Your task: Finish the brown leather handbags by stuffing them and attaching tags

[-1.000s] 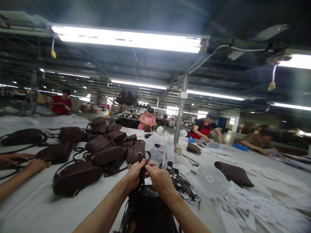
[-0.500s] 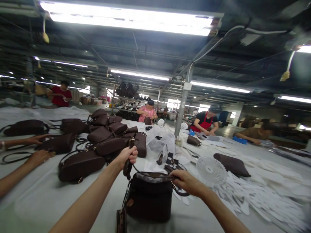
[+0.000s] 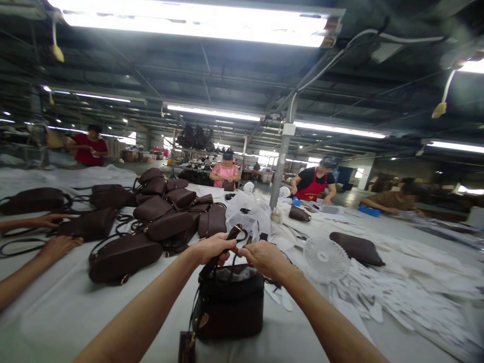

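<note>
A dark brown handbag [image 3: 230, 310] stands upright on the white-covered table, its top open with pale lining or wrapping showing inside. Over it, my left hand [image 3: 216, 248] is closed around the bag's dark strap [image 3: 235, 231], which loops up above the fingers. My right hand [image 3: 260, 254] meets it from the right, fingers pressed together at the strap; exactly what they pinch is hard to see. A dark tag [image 3: 186, 347] hangs at the bag's lower left.
Many brown bags [image 3: 170, 226] are piled at left, where another person's hands [image 3: 60, 247] touch one. A white fan [image 3: 326, 259], white paper pieces [image 3: 419, 297] and a brown pouch [image 3: 356, 248] lie at right. People work beyond the table.
My left hand has moved right with the strap, and my right hand has left the bag's right rim and come up beside it. A handle now stands up over the opening.
</note>
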Demonstrator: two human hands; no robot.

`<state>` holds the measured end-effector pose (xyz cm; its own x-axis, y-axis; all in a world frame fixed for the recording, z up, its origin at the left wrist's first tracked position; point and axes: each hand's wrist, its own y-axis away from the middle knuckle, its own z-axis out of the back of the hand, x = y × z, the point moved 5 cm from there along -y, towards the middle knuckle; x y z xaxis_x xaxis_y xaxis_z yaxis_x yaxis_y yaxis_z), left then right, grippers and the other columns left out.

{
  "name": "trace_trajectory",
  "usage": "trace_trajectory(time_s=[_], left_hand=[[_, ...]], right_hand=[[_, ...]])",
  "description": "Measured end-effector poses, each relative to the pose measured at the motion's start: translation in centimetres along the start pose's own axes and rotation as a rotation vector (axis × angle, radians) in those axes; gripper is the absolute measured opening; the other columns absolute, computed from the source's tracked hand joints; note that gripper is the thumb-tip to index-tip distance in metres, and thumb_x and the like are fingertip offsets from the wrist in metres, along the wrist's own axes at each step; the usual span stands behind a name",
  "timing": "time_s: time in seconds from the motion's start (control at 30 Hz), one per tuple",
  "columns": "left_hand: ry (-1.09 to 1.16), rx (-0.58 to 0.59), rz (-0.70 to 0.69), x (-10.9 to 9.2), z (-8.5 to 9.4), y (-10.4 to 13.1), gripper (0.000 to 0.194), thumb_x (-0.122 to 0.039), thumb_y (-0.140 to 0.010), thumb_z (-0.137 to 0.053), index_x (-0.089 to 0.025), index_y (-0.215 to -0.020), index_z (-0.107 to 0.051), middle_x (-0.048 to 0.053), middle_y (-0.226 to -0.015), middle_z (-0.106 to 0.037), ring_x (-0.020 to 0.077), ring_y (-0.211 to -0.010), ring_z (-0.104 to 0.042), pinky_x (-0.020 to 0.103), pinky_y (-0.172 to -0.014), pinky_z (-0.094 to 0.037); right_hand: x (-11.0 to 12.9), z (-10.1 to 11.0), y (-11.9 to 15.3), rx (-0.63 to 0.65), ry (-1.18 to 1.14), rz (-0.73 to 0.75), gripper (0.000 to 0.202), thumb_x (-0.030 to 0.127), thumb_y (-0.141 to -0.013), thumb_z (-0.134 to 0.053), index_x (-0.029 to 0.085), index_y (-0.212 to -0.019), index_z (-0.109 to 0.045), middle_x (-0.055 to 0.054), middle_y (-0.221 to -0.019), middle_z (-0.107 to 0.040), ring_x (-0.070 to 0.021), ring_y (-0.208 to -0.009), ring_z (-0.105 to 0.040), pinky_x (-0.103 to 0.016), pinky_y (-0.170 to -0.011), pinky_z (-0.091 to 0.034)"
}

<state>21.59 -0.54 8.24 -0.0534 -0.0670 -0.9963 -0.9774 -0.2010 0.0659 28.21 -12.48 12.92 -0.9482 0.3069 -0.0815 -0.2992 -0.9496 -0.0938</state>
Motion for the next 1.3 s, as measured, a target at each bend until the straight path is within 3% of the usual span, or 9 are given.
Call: trace_trajectory(time_s=[0.17,0.3,0.4,0.47,0.6,0.9,1.03,1.13,1.3], left_hand=[[-0.017,0.036,0.027,0.1,-0.7,-0.3,0.036,-0.047,-0.073,-0.072,-0.018,-0.08,-0.051,-0.005,-0.06,-0.053,0.0043,-0.039,-0.032,0.018,-0.039,-0.026],[-0.03,0.06,0.037,-0.2,-0.5,-0.3,0.033,-0.045,-0.074,-0.073,-0.019,-0.079,-0.052,-0.006,-0.057,-0.049,0.0041,-0.038,-0.029,0.018,-0.038,-0.024],[-0.056,0.089,0.043,-0.5,-0.4,-0.1,0.032,-0.042,-0.073,-0.074,-0.018,-0.076,-0.053,-0.006,-0.056,-0.048,0.0045,-0.038,-0.03,0.019,-0.037,-0.024],[-0.08,0.108,0.05,-0.6,-0.5,0.1,0.031,-0.042,-0.074,-0.073,-0.017,-0.073,-0.053,-0.005,-0.056,-0.048,0.0046,-0.038,-0.03,0.019,-0.037,-0.024],[-0.118,0.12,0.026,-0.8,-0.7,0.5,0.025,-0.033,-0.07,-0.075,-0.017,-0.082,-0.058,-0.006,-0.059,-0.047,0.0056,-0.042,-0.033,0.018,-0.041,-0.027],[-0.256,0.042,-0.016,-0.3,-0.6,2.8,0.021,-0.033,-0.075,-0.065,-0.018,-0.072,-0.05,-0.001,-0.066,-0.058,0.0145,-0.06,-0.057,0.023,-0.054,-0.045],[-0.09,0.029,0.017,0.9,-0.4,2.7,0.034,-0.038,-0.071,-0.071,-0.022,-0.08,-0.042,-0.009,-0.06,-0.042,0.0067,-0.042,-0.04,0.018,-0.039,-0.038],[-0.106,-0.05,0.017,1.8,0.9,2.3,0.038,-0.044,-0.072,-0.071,-0.022,-0.077,-0.04,-0.011,-0.058,-0.037,0.0032,-0.041,-0.028,0.014,-0.034,-0.027],[-0.061,-0.141,-0.018,2.8,2.3,1.7,0.046,-0.052,-0.069,-0.07,-0.022,-0.073,-0.036,-0.01,-0.059,-0.037,0.0016,-0.04,-0.023,0.013,-0.033,-0.023]], right_hand=[[0.1,0.5,-0.6,0.002,0.041,-0.065,0.051,0.05,-0.098,-0.031,0.021,-0.088,-0.073,-0.01,-0.092,-0.073,-0.0247,-0.092,-0.068,-0.029,-0.073,-0.045],[-1.3,1.7,-0.7,-0.13,0.038,-0.23,0.049,0.056,-0.082,-0.062,0.016,-0.11,-0.063,-0.014,-0.104,-0.068,-0.0268,-0.094,-0.066,-0.032,-0.075,-0.048],[-1.1,2.7,-0.7,-0.259,0.096,-0.123,0.085,0.04,-0.068,-0.081,0.022,-0.139,-0.038,-0.017,-0.137,-0.048,-0.0284,-0.108,-0.061,-0.034,-0.081,-0.05],[0.2,2.5,-0.9,-0.216,0.189,0.106,0.084,0.033,-0.073,-0.079,0.026,-0.142,-0.032,-0.016,-0.144,-0.04,-0.0289,-0.114,-0.058,-0.035,-0.083,-0.051],[1.2,2.2,-1.6,-0.103,0.348,0.258,0.024,0.02,-0.097,-0.04,0.018,-0.118,-0.053,-0.012,-0.108,-0.062,-0.0226,-0.087,-0.067,-0.031,-0.069,-0.053],[0.3,1.7,-2.5,-0.118,0.353,0.213,0.029,0.013,-0.098,-0.029,0.02,-0.115,-0.051,-0.01,-0.099,-0.063,-0.023,-0.079,-0.068,-0.034,-0.064,-0.053],[-1.6,1.6,-2.9,-0.138,0.2,0.236,0.033,0.024,-0.096,-0.046,0.022,-0.129,-0.045,-0.009,-0.115,-0.062,-0.0225,-0.101,-0.064,-0.035,-0.083,-0.051],[-6.4,-0.2,-2.0,-0.035,0.001,0.078,0.053,0.035,-0.086,-0.064,0.019,-0.134,-0.046,-0.009,-0.124,-0.06,-0.0228,-0.12,-0.053,-0.033,-0.098,-0.043],[-13.3,-9.4,2.6,0.268,0.015,-0.222,0.009,0.022,-0.088,-0.062,0.017,-0.091,-0.069,-0.005,-0.093,-0.07,-0.0185,-0.092,-0.066,-0.033,-0.084,-0.051]])
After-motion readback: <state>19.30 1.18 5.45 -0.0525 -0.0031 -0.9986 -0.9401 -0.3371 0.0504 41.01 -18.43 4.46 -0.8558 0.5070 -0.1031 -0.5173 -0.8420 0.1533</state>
